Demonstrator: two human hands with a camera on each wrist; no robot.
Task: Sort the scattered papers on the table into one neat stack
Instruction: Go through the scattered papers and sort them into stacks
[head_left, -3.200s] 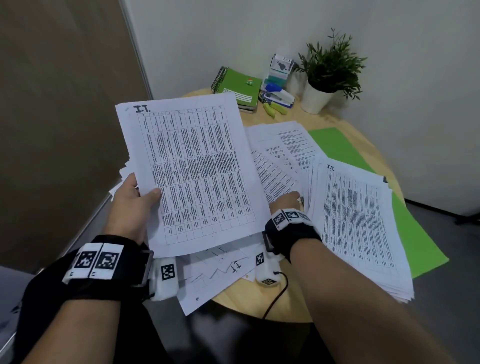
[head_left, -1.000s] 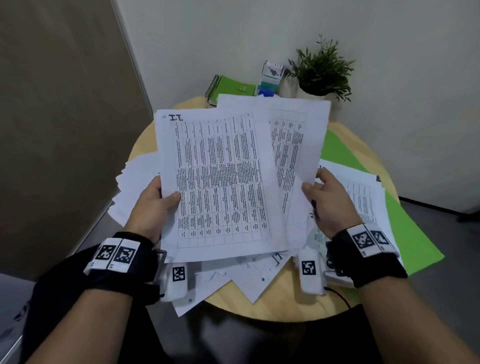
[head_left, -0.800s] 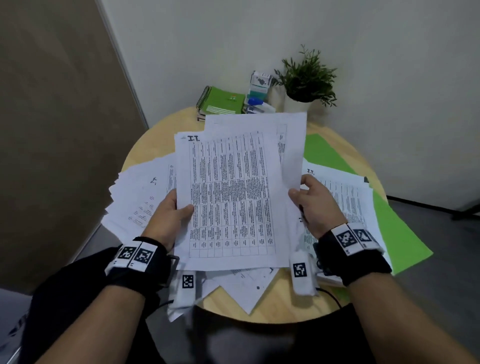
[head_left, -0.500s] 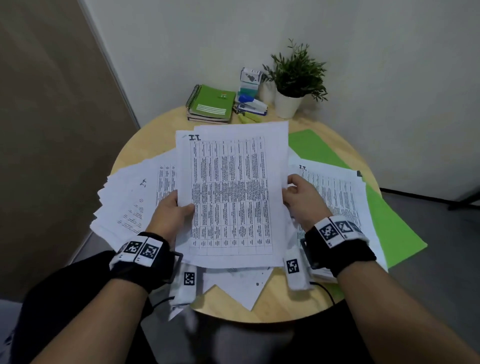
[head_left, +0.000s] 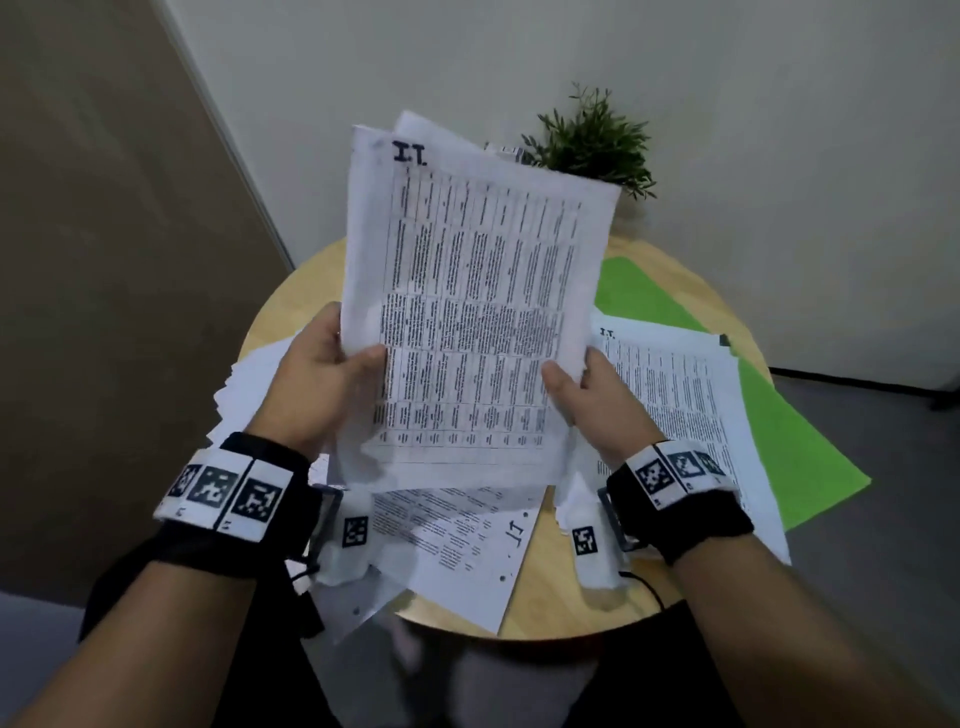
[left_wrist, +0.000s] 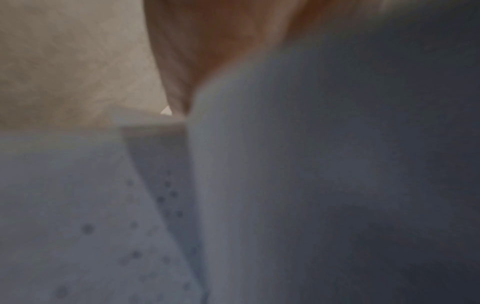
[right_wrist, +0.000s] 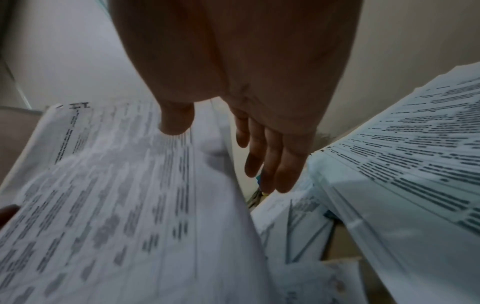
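Observation:
I hold a bundle of printed sheets (head_left: 470, 312) upright above the round wooden table (head_left: 550, 587). My left hand (head_left: 332, 364) grips the bundle's left edge, thumb on the front. My right hand (head_left: 587, 389) pinches the right edge, thumb on the front and fingers behind, as the right wrist view shows with the bundle (right_wrist: 124, 205) and the right hand (right_wrist: 221, 131). A thick stack of printed papers (head_left: 691, 415) lies on the table at the right. Loose sheets (head_left: 457, 540) lie under my wrists, and more papers (head_left: 254, 374) spread at the left. The left wrist view is blurred paper (left_wrist: 311, 185).
A green folder (head_left: 779, 436) lies under the right stack and reaches past the table's right edge. A potted plant (head_left: 592, 140) stands at the back against the white wall. A brown panel (head_left: 104, 260) rises close on the left.
The bundle has risen from lying low over the table to standing upright in front of the plant. Both hands have come up and closer together with it.

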